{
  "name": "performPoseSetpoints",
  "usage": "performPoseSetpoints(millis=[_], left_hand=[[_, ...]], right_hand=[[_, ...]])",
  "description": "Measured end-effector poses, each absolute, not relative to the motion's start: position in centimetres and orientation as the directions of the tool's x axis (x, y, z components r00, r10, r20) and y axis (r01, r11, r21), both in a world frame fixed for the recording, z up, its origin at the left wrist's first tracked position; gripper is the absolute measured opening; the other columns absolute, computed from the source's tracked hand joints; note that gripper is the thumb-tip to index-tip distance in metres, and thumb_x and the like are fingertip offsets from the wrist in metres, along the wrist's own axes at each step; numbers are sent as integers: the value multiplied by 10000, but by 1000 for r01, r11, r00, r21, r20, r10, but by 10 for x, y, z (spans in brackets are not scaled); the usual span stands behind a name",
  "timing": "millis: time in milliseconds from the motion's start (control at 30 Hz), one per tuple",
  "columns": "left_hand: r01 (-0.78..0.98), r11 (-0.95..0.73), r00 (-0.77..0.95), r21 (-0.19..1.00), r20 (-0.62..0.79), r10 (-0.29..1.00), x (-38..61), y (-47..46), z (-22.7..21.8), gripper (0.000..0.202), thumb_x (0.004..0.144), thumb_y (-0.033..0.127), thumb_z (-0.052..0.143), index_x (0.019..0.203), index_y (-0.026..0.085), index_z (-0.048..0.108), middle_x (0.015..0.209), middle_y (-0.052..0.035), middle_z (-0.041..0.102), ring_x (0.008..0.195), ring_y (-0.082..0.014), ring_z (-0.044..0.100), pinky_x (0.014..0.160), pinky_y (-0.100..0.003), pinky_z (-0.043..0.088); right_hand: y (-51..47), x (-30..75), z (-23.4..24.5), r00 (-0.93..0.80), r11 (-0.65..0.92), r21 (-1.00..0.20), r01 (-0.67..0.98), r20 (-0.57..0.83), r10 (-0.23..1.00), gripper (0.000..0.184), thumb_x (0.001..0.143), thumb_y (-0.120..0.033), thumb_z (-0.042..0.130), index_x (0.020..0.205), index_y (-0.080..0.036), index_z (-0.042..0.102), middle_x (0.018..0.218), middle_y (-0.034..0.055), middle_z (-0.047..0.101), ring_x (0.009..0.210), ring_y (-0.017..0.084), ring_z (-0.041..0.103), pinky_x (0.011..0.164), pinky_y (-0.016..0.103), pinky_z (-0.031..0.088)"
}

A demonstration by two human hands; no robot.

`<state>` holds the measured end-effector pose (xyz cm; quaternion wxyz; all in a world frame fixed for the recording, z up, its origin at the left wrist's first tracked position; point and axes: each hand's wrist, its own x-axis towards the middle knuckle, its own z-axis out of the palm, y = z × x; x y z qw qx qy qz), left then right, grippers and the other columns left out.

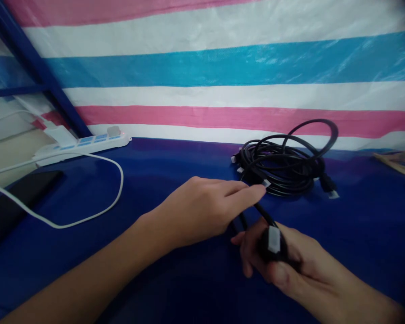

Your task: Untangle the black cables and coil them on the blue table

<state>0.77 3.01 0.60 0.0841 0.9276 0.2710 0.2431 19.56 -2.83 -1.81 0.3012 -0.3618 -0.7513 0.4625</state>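
Note:
A pile of coiled black cables [285, 164] with silver-tipped plugs lies on the blue table cover [175, 157], right of centre. My right hand [290, 265] is closed around the black plug end of one cable, its pale label facing up. That cable runs from my right hand up toward the pile. My left hand [205, 207] reaches across just above it, fingers pressed together on the same black cable near the pile's front edge.
A white power strip [84, 144] with blue sockets lies at the back left, its white cord [97, 207] looping over the cover. A flat black object [16, 198] sits at the left edge. A striped pink, white and blue tarp [222, 67] hangs behind.

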Motion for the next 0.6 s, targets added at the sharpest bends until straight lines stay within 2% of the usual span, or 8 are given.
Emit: performPoseSetpoints(millis=[67,133,233,300,367,433,500,600], left_hand=[[507,-765,665,398,384,640,11,34,0,329,910,197,383,1103,226,648,1023,-56,715,922,-206,670,771,-266,478],[520,-642,557,563,347,755,15,40,-5,300,909,257,402,1036,208,669,882,-52,724,792,-194,676,688,-255,482],[442,-353,417,825,160,895,20,47,-12,255,877,317,454,861,182,671,764,-39,685,637,-154,628,550,-221,469],[382,-202,405,902,33,914,23,47,-15,249,860,317,456,772,168,634,728,-36,655,586,-142,604,492,-214,469],[341,-121,433,932,-42,901,24,45,-16,216,853,307,452,852,171,620,703,-28,640,566,-144,602,467,-223,480],[340,-120,459,933,-54,887,25,41,-16,222,851,298,464,985,193,607,705,-18,648,589,-154,620,485,-235,492],[427,-237,449,873,22,893,25,38,-15,237,848,300,494,1036,217,611,719,-18,666,656,-174,641,563,-266,503],[526,-433,433,732,207,877,22,37,-13,257,840,310,538,1077,260,624,863,-29,698,811,-205,651,732,-335,498]], right_hand=[[-28,195,-17,-555,178,-968,175,52,830,252,834,-479,587,874,-231,565,707,-12,562,639,129,503,565,219,430],[-27,194,-17,-531,60,-992,113,-10,847,286,747,-418,702,931,-254,556,749,-14,575,678,140,530,586,224,448],[-24,194,-18,-509,26,-994,102,-30,860,334,690,-380,756,929,-261,555,829,7,597,831,189,582,658,253,471],[-23,193,-19,-520,30,-995,93,-22,854,338,736,-449,711,963,-257,552,805,11,603,854,197,590,698,271,466],[-22,192,-20,-513,12,-999,45,-12,858,369,814,-549,589,1009,-238,546,709,2,592,784,185,598,720,290,457],[-21,193,-21,-456,-18,-1000,-20,-7,890,419,888,-595,424,992,-213,564,565,-28,521,612,148,552,681,287,447],[-20,195,-21,-372,-50,-997,-54,-26,928,478,919,-594,336,908,-197,601,470,-54,403,479,113,424,557,247,397],[-19,199,-18,-350,-104,-994,-45,-81,933,517,904,-598,372,781,-182,653,436,-59,300,426,90,268,425,213,254]])
